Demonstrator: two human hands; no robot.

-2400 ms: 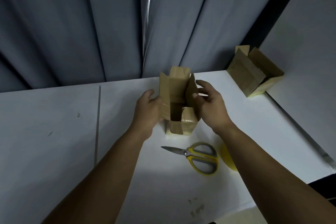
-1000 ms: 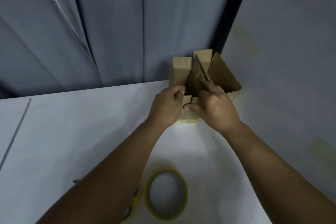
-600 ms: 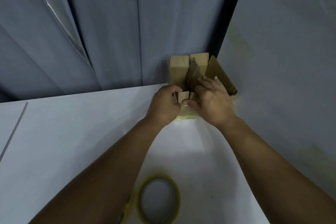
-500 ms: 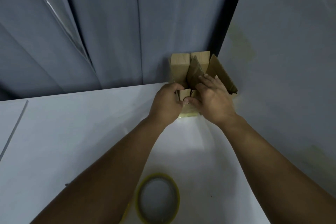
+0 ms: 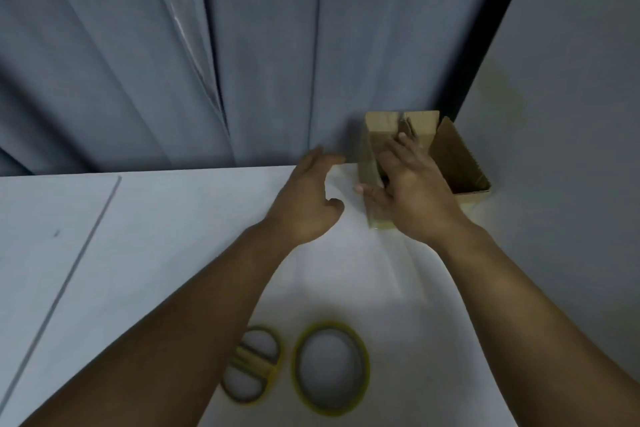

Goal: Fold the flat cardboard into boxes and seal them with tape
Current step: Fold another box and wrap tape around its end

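Observation:
A small brown cardboard box (image 5: 367, 166) stands with its flaps up at the far right corner of the white table (image 5: 173, 236). It sits against a second open box (image 5: 455, 158) beside the wall. My right hand (image 5: 414, 192) lies over the small box with straight fingers touching its inner flaps and the thumb stretched across its front. My left hand (image 5: 308, 199) hovers open just left of the box, apart from it. A yellow roll of tape (image 5: 298, 362) lies flat near the table's front.
Yellow-handled scissors (image 5: 252, 362) lie left of the tape, partly under my left forearm. Grey curtains (image 5: 259, 62) hang behind the table and a grey wall (image 5: 561, 114) closes off the right side. A thin seam (image 5: 86, 239) runs across the tabletop at the left.
The small box was carried to the far right corner and set against the other box. My left hand has let go and drawn back to the left; my right hand's fingers have straightened.

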